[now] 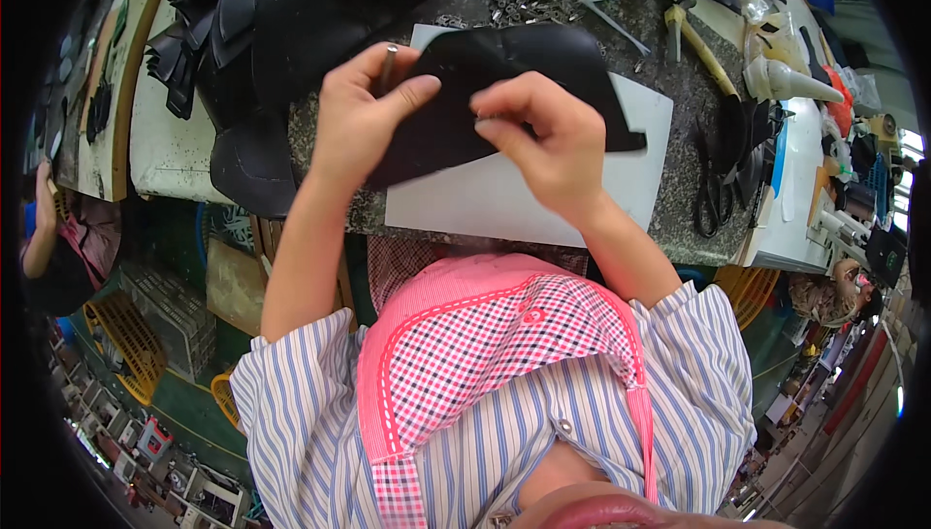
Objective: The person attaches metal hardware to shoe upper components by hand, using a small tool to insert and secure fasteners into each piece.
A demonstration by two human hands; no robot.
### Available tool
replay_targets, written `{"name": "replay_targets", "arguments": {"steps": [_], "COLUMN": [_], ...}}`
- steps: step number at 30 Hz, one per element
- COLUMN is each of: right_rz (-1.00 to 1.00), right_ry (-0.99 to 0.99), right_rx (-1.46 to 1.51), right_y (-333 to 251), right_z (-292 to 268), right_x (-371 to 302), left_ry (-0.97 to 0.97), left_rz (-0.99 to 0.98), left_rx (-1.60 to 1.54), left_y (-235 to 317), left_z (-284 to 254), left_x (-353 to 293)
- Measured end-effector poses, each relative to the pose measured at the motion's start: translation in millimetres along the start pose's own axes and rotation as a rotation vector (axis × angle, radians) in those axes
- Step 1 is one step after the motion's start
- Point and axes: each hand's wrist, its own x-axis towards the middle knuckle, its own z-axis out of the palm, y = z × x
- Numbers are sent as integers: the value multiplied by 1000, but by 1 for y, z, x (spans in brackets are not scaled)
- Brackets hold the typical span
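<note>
- The black sheet piece [558, 52] is partly covered by both hands, so its full outline cannot be followed; it lies over the white board [582, 190], whose far part it hides.
- Anything small between the right fingertips is too blurred to make out, and the inside of that palm is in shadow.
- The lower end of the thin metal rod [388, 68] disappears behind the left hand [357, 112].
- Along the far edge, the heap of small metal pieces [524, 3] is too fine to tell apart, and the pile of black pieces [262, 73] runs out of clear sight.
- Both forearms rise from the lower part of the view, bent at the elbows and angled inward over the surface [669, 224].
- The left hand stands over the left end of the black piece, thumb pointing right across it; the right hand [553, 136] reaches in from the right, knuckles up, fingertips toward the left one.
- The left hand is partly curled, the rod held between fingers and thumb.
- The right hand is bent nearly to a pinch above the middle of the black piece; whether it grips anything cannot be told.
</note>
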Motion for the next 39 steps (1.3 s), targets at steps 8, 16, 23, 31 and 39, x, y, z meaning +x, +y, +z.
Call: {"name": "replay_targets", "arguments": {"steps": [8, 16, 23, 31, 39], "right_rz": [33, -77, -31, -348, -18], "right_ry": [97, 173, 112, 10, -201], "right_rx": [433, 304, 288, -349, -24], "right_y": [10, 9, 4, -16, -32], "right_z": [7, 9, 8, -30, -46], "right_x": [7, 5, 3, 33, 15], "left_ry": [-113, -114, 57, -46, -78], "left_rz": [-185, -180, 124, 306, 760], "left_rx": [-576, -621, -240, 202, 440], "left_y": [13, 16, 18, 35, 35], "left_z": [14, 19, 27, 23, 41], "left_x": [-27, -32, -40, -30, -31]}}
